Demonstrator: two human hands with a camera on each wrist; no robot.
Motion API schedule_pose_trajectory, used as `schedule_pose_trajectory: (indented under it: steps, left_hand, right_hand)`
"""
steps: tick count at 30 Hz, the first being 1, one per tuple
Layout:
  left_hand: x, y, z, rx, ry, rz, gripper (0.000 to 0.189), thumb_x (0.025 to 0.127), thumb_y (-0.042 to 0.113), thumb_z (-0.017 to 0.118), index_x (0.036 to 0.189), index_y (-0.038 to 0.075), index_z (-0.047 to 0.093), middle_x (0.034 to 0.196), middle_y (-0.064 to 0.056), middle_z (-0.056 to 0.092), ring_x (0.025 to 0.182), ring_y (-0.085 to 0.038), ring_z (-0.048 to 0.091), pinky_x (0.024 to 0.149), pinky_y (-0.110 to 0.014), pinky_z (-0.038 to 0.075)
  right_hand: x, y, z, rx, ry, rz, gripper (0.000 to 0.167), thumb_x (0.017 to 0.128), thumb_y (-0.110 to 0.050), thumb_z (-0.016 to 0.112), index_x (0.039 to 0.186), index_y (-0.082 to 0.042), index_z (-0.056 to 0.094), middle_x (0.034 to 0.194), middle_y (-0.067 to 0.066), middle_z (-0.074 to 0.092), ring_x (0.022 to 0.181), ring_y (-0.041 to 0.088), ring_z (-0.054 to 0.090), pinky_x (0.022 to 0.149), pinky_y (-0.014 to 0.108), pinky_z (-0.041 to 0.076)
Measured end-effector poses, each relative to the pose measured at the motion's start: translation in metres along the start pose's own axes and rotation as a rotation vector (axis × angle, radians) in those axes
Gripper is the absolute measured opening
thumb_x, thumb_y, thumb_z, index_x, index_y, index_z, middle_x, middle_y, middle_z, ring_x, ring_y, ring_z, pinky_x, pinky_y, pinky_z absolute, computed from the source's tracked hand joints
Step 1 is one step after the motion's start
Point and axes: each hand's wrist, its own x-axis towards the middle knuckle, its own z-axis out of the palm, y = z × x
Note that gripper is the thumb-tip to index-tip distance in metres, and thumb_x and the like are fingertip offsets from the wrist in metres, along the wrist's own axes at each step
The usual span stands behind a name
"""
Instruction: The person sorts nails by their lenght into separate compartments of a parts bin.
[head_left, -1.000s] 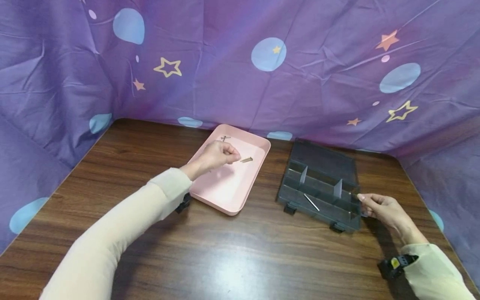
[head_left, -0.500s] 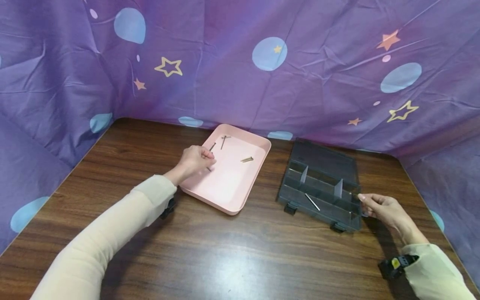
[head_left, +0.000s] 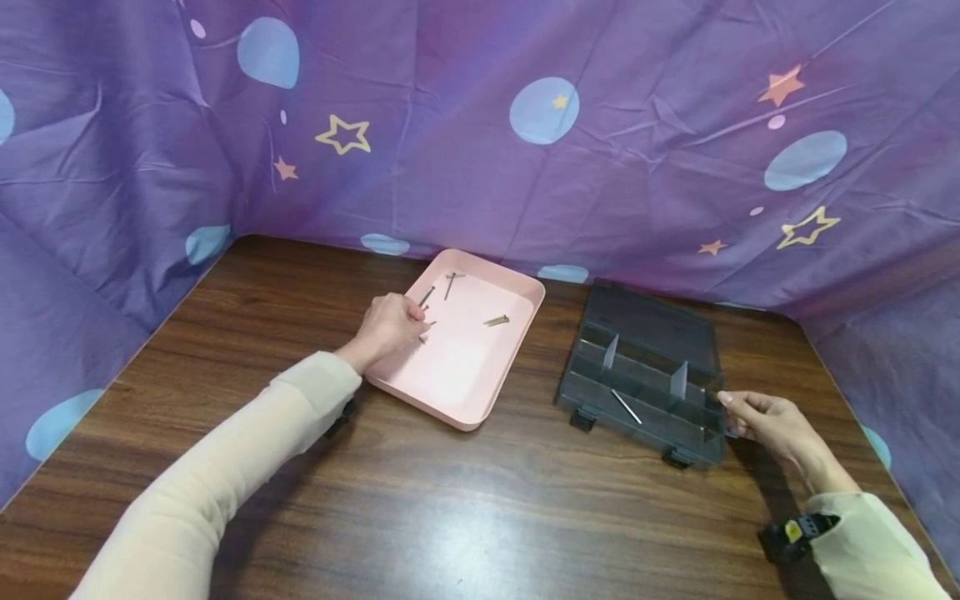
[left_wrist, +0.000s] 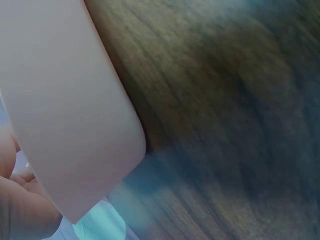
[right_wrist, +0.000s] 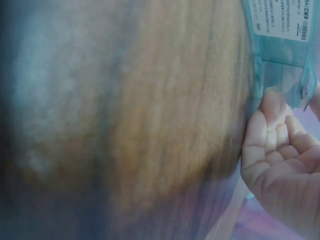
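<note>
My left hand [head_left: 391, 323] reaches over the left side of a pink tray [head_left: 450, 412], with its fingertips down at a small screw [head_left: 422, 340] partly hidden under them. Whether the fingers pinch that screw does not show. The tray wall [left_wrist: 75, 110] covers most of the hand in the left wrist view. Close to the fingertips lies a dark screw [head_left: 427, 295]. My right hand [head_left: 768, 423] holds the right edge of a dark, see-through compartment box [head_left: 637, 421], thumb on the rim. Its curled fingers [right_wrist: 256, 132] touch the box's side in the right wrist view.
Thin screws [head_left: 453, 282] lie at the tray's far end, and brass-coloured screws [head_left: 497, 320] near its right side. A silver rod-like piece [head_left: 626, 406] rests in the box's front compartment. The box's lid [head_left: 651, 321] lies opened back toward the purple cloth [head_left: 450, 125].
My left hand has moved left across the tray, away from the brass-coloured screws, and then lowered slightly at the left-side screws. The right hand stays at the box edge.
</note>
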Motion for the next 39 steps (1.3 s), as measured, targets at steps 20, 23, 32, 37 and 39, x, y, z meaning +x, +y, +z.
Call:
schedule_pose_trajectory:
  steps: [20, 23, 32, 37, 39]
  left_hand:
    - [0.002, -0.002, 0.007, 0.087, -0.008, -0.004, 0.023, 0.08, 0.013, 0.069, 0.101, 0.002, 0.068, 0.104, -0.016, 0.068, 0.098, -0.034, 0.063, 0.087, -0.043, 0.048]
    - [0.002, -0.002, 0.008, 0.089, -0.017, -0.006, 0.024, 0.081, 0.013, 0.068, 0.102, 0.002, 0.067, 0.105, -0.016, 0.068, 0.098, -0.034, 0.063, 0.087, -0.043, 0.048]
    - [-0.001, -0.001, 0.012, 0.109, -0.016, 0.008, 0.02, 0.08, 0.009, 0.064, 0.1, 0.003, 0.066, 0.1, -0.013, 0.069, 0.093, -0.033, 0.064, 0.08, -0.042, 0.051]
    - [-0.002, -0.002, 0.015, 0.112, -0.01, 0.014, 0.021, 0.078, 0.003, 0.062, 0.098, 0.004, 0.068, 0.099, -0.013, 0.069, 0.093, -0.033, 0.064, 0.08, -0.042, 0.051]
    - [-0.001, -0.002, 0.015, 0.111, -0.012, 0.015, 0.021, 0.078, 0.002, 0.06, 0.097, 0.004, 0.068, 0.1, -0.014, 0.069, 0.093, -0.033, 0.064, 0.081, -0.042, 0.051]
  right_hand:
    - [0.0, 0.003, 0.003, 0.006, 0.008, -0.017, 0.017, 0.097, -0.03, 0.051, 0.088, -0.02, 0.061, 0.071, -0.016, 0.053, 0.068, -0.001, 0.051, 0.063, 0.018, 0.046]
    - [-0.001, 0.002, 0.002, -0.014, 0.006, -0.02, 0.019, 0.097, -0.032, 0.05, 0.09, -0.018, 0.061, 0.071, -0.016, 0.053, 0.068, -0.001, 0.05, 0.064, 0.019, 0.046]
    - [-0.001, 0.001, 0.0, -0.068, -0.007, 0.004, 0.029, 0.097, -0.036, 0.049, 0.099, -0.01, 0.06, 0.075, -0.016, 0.054, 0.07, -0.001, 0.051, 0.065, 0.02, 0.047]
    - [-0.002, 0.0, 0.001, -0.122, -0.016, 0.017, 0.045, 0.097, -0.04, 0.047, 0.111, 0.002, 0.056, 0.076, -0.015, 0.054, 0.071, 0.0, 0.051, 0.067, 0.02, 0.048]
    - [-0.002, -0.001, 0.001, -0.132, -0.015, 0.015, 0.048, 0.097, -0.04, 0.047, 0.111, 0.005, 0.054, 0.076, -0.014, 0.054, 0.071, 0.0, 0.051, 0.067, 0.02, 0.049]
